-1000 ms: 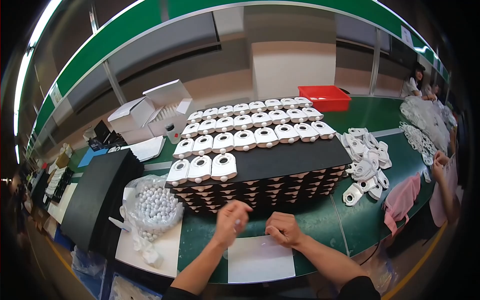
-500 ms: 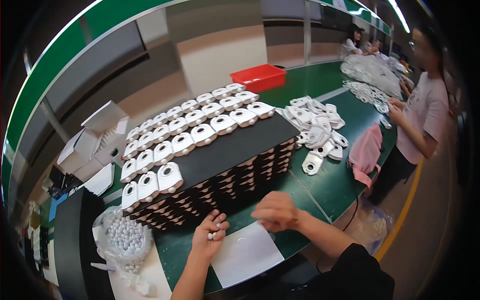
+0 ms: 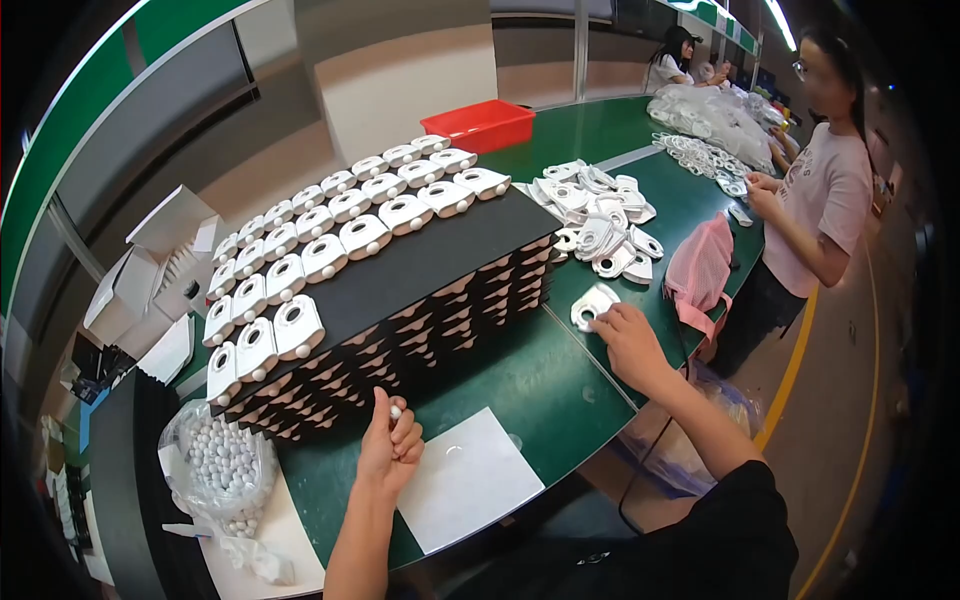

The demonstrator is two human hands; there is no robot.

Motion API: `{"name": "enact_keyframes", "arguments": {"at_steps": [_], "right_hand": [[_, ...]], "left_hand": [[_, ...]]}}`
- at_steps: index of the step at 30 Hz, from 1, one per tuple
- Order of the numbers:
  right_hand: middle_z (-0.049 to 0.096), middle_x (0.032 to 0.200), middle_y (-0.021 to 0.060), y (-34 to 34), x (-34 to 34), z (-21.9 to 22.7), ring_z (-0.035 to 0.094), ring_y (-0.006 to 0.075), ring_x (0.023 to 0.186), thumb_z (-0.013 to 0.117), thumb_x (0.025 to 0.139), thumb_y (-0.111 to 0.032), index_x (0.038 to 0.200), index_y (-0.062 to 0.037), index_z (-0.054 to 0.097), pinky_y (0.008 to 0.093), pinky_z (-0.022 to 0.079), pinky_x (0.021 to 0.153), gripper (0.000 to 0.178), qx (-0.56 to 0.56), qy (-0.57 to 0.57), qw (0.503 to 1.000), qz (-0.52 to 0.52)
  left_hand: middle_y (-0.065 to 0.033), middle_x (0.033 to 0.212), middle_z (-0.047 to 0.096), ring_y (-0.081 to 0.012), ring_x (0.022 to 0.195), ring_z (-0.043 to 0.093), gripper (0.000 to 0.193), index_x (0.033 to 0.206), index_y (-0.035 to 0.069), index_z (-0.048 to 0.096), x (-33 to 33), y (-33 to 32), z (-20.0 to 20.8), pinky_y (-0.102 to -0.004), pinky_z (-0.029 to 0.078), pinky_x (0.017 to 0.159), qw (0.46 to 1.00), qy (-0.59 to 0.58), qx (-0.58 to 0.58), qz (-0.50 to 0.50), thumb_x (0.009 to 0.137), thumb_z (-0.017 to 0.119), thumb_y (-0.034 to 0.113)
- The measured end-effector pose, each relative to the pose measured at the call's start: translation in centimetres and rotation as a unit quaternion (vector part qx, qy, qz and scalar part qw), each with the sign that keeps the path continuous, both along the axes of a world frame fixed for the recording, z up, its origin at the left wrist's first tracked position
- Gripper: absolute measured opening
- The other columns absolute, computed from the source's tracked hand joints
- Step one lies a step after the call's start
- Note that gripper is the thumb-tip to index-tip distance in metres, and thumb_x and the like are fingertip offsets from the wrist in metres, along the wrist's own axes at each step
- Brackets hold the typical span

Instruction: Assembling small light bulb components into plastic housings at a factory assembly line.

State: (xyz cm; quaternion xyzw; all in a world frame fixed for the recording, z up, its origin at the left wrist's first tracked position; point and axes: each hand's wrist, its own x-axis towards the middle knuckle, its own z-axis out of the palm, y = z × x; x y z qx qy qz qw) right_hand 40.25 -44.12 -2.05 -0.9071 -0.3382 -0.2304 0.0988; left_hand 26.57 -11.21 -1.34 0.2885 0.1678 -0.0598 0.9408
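My left hand (image 3: 391, 442) is closed round a small white ball (image 3: 396, 412), which shows between thumb and fingers beside the stack's front edge. Over on the right, my right hand (image 3: 632, 348) grips the near edge of a white plastic housing (image 3: 597, 305) with a round dark-rimmed hole. Beyond it lies a loose pile of similar white housings (image 3: 605, 215). Rows of these housings, each with a white ball at its end, stand on the top black tray (image 3: 420, 265) of a tall stack. More housings fill the layers below.
A clear bag of white balls (image 3: 222, 455) sits at the left. A white sheet (image 3: 468, 485) lies before me on the green table (image 3: 500, 365). Further off are a red bin (image 3: 480, 127), a pink bag (image 3: 702, 265) and an open white box (image 3: 140, 275). A co-worker (image 3: 825, 190) stands at the right.
My right hand has moved away from my left hand, right and forward, onto the single white housing. My left hand has closed further round its balls. The view has shifted slightly.
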Motion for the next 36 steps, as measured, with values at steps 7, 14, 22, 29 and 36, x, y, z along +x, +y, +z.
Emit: {"name": "enact_keyframes", "arguments": {"at_steps": [7,14,22,29,36], "right_hand": [[0.055,0.103,0.0105,0.6,-1.5,2.9,0.047,0.0296,0.097,0.059,0.065,0.001,0.107,-0.0045,0.056,0.0370,0.039,0.084,0.043,0.003,0.108,0.993,0.046],[0.054,0.104,0.0108,0.1,-0.1,4.9,0.047,0.0281,0.096,0.070,0.059,-0.001,0.115,-0.0029,0.050,0.0351,0.041,0.084,0.059,-0.147,0.290,0.946,-0.013],[0.062,0.082,0.0147,1.4,-0.4,3.8,0.056,0.0351,0.084,0.069,0.069,-0.020,0.112,-0.0005,0.050,0.0402,0.045,0.074,0.051,-0.078,0.253,0.964,-0.023],[0.060,0.071,0.0147,2.9,-0.9,3.3,0.059,0.0251,0.065,0.070,0.072,-0.026,0.104,0.0039,0.053,0.0336,0.046,0.061,0.046,0.066,0.312,0.944,-0.081],[0.060,0.078,0.0045,6.4,-4.8,3.9,0.053,0.0087,0.067,0.059,0.079,-0.002,0.092,0.0049,0.060,0.0219,0.044,0.061,0.015,0.191,0.452,0.866,0.092]], "left_hand": [[0.0046,0.057,0.031,-0.0034,0.038,0.024,0.029,0.091,0.011,0.054,-0.1,0.1,0.4,-0.0174,0.020,0.034,0.999,-0.024,0.031,0.018,0.092,0.041,0.037],[0.0018,0.075,0.047,-0.0019,0.042,0.027,0.017,0.103,0.012,0.050,-0.2,-0.4,1.1,-0.0166,0.020,0.036,0.996,-0.064,0.055,-0.001,0.091,0.047,0.023],[0.0020,0.083,0.052,-0.0009,0.043,0.026,0.013,0.094,0.011,0.051,-0.3,0.0,0.2,-0.0157,0.018,0.037,0.988,-0.084,0.127,-0.004,0.088,0.054,0.022],[0.0009,0.089,0.055,-0.0009,0.043,0.026,0.029,0.114,0.008,0.050,-0.1,-0.2,0.5,-0.0155,0.018,0.037,0.990,-0.082,0.117,-0.012,0.088,0.054,0.021],[-0.0009,0.095,0.057,-0.0009,0.043,0.026,0.031,0.115,0.010,0.050,-0.3,-0.3,0.9,-0.0156,0.018,0.037,0.990,-0.077,0.118,0.015,0.086,0.056,0.014]]}}
